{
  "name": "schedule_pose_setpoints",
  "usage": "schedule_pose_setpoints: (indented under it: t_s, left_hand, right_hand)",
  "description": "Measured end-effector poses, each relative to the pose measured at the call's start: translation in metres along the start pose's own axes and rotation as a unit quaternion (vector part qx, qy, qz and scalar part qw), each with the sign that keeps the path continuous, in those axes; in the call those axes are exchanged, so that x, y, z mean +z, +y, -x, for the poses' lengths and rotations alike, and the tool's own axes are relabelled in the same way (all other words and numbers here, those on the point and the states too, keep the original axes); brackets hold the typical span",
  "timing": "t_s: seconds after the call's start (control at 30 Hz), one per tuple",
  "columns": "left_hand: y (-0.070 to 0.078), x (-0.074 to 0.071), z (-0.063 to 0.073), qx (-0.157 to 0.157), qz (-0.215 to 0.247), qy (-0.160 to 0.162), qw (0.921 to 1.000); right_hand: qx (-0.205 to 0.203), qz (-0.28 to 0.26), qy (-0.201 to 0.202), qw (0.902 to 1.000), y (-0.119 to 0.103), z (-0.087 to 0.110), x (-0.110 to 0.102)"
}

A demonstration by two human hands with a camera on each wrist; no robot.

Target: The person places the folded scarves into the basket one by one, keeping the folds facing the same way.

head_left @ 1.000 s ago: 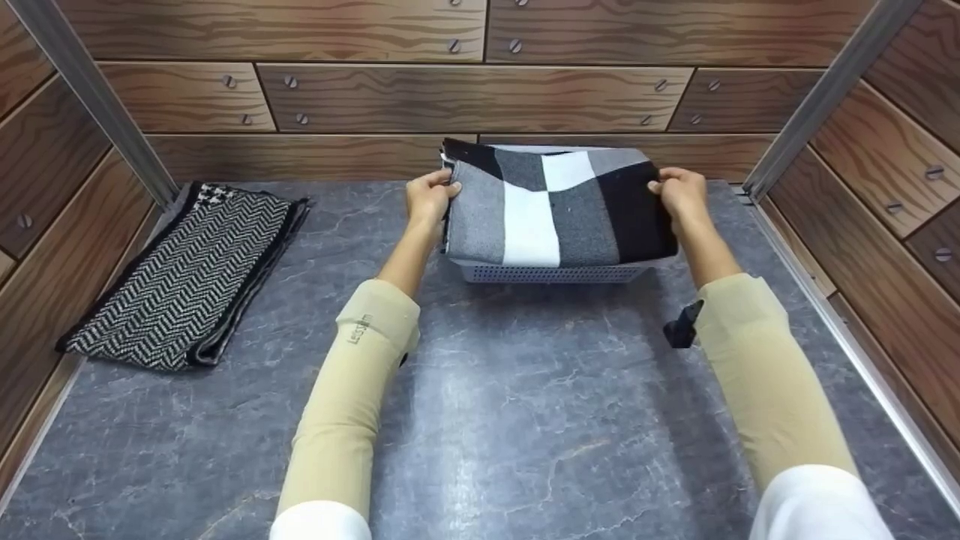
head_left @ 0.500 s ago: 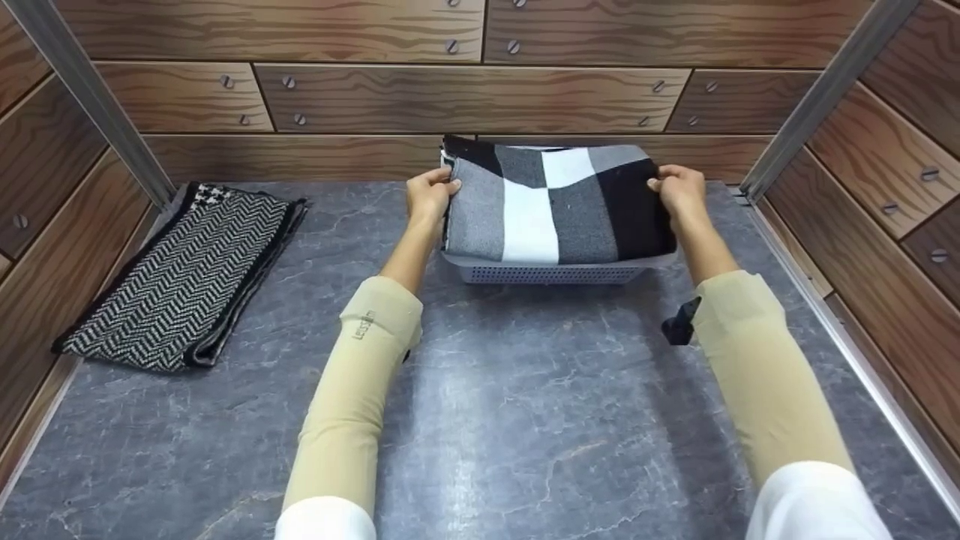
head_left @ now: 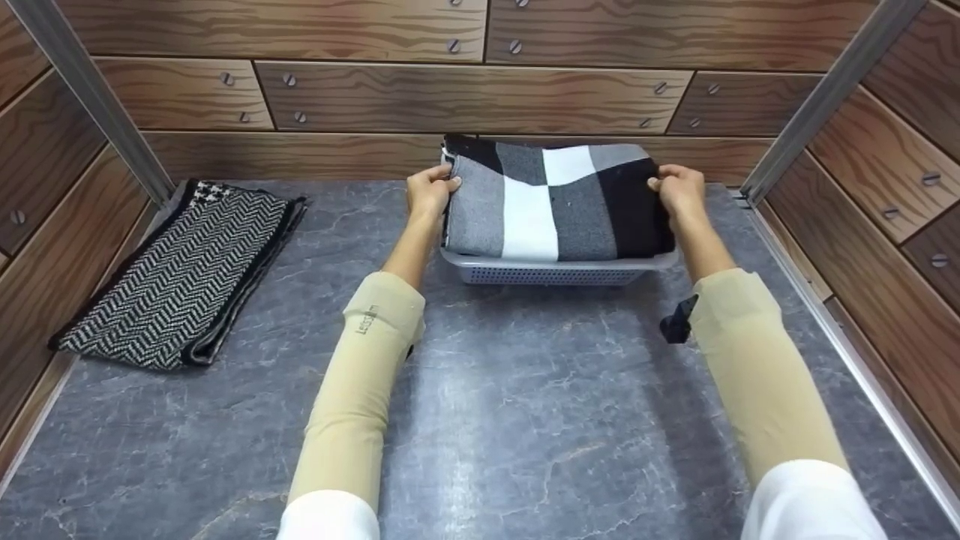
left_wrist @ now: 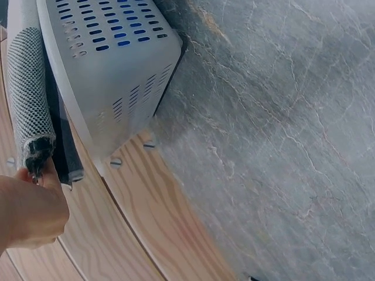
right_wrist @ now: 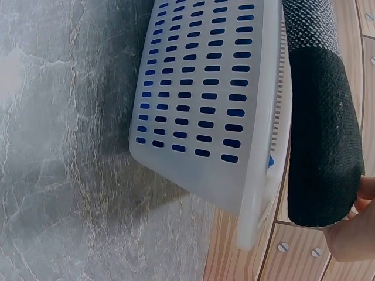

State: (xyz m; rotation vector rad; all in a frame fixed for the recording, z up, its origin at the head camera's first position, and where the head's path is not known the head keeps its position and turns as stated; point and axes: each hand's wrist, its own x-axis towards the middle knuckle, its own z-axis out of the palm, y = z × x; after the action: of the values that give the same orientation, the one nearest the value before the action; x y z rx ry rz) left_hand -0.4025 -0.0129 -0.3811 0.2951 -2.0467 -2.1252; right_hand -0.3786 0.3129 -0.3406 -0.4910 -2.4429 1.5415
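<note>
Perforated basket (head_left: 551,275), something blue (right_wrist: 270,161) inside, folded checked cloth (head_left: 559,204) above, left grip (head_left: 430,195) and right grip (head_left: 682,191) pinching its ends

Head: high, well back from the perforated plastic basket (head_left: 553,274), facing forward and down.
Left wrist: close, facing basket's left front corner.
Right wrist: close, facing its right one.
Wrists share: basket's front wall.

Brown wood-grain planks cover the back wall (head_left: 472,97), left wall (head_left: 45,172) and right wall (head_left: 877,180), dotted with slotted screws (head_left: 454,46). Grey metal posts (head_left: 94,97) mark both rear corners; a pale metal strip (head_left: 857,360) edges the grey, white-veined bench (head_left: 555,420), where light makes a bright streak (head_left: 457,420).
</note>
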Motion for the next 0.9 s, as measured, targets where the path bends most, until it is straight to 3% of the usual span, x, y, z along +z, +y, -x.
schedule_pose_setpoints:
  t_s: [0.03, 0.1, 0.13, 0.17, 0.27, 0.33, 0.37, 0.4, 0.5, 0.57, 0.63, 0.73, 0.9]
  left_hand:
    - [-0.005, 0.001, -0.007, -0.005, 0.007, -0.003, 1.0]
    - [-0.04, 0.008, -0.047, 0.001, 0.022, -0.004, 0.9997]
    - [-0.042, 0.009, -0.048, 0.0, 0.024, -0.005, 0.9997]
    - [-0.058, 0.012, -0.066, 0.006, 0.032, -0.002, 0.9995]
    - [-0.04, 0.01, -0.045, -0.002, 0.016, 0.001, 0.9999]
    - [-0.002, 0.004, -0.004, -0.02, 0.003, 0.004, 0.9998]
    - [-0.015, 0.008, -0.018, -0.01, 0.007, 0.009, 0.9999]
    - [-0.015, 0.009, -0.017, -0.008, 0.005, 0.01, 0.9999]
    - [-0.079, 0.028, -0.093, 0.003, 0.018, 0.011, 0.9998]
    - [-0.135, 0.042, -0.157, 0.021, 0.02, 0.009, 0.9995]
    - [-0.161, 0.049, -0.191, 0.017, 0.019, 0.003, 0.9997]
    - [-0.182, 0.055, -0.214, 0.017, 0.018, 0.005, 0.9997]
    - [-0.184, 0.053, -0.213, 0.003, 0.015, 0.017, 0.9997]
  right_hand:
    - [-0.001, 0.001, 0.0, 1.0, 0.0, 0.0, 0.0]
    - [-0.004, 0.003, 0.002, 1.0, 0.0, -0.002, 0.001]
    - [-0.005, 0.005, 0.005, 1.0, 0.0, -0.002, 0.002]
    - [-0.007, 0.006, 0.007, 0.9999, 0.0, -0.003, 0.002]
    - [-0.013, 0.007, 0.015, 0.9998, 0.001, -0.005, 0.003]
    - [-0.013, 0.006, 0.019, 0.9997, 0.002, -0.006, 0.003]
    - [-0.012, 0.004, 0.02, 0.9997, 0.003, -0.007, 0.003]
    - [-0.009, 0.003, 0.019, 0.9998, 0.004, -0.008, 0.003]
    - [-0.003, 0.002, 0.014, 0.9999, 0.006, -0.01, 0.001]
    - [-0.002, -0.001, 0.012, 0.9999, 0.008, -0.01, 0.0]
    - [-0.003, 0.0, 0.013, 0.9999, 0.009, -0.011, 0.0]
    - [-0.005, 0.003, 0.018, 0.9998, 0.01, -0.012, 0.001]
    - [-0.003, 0.01, 0.018, 0.9998, 0.012, -0.012, 0.003]
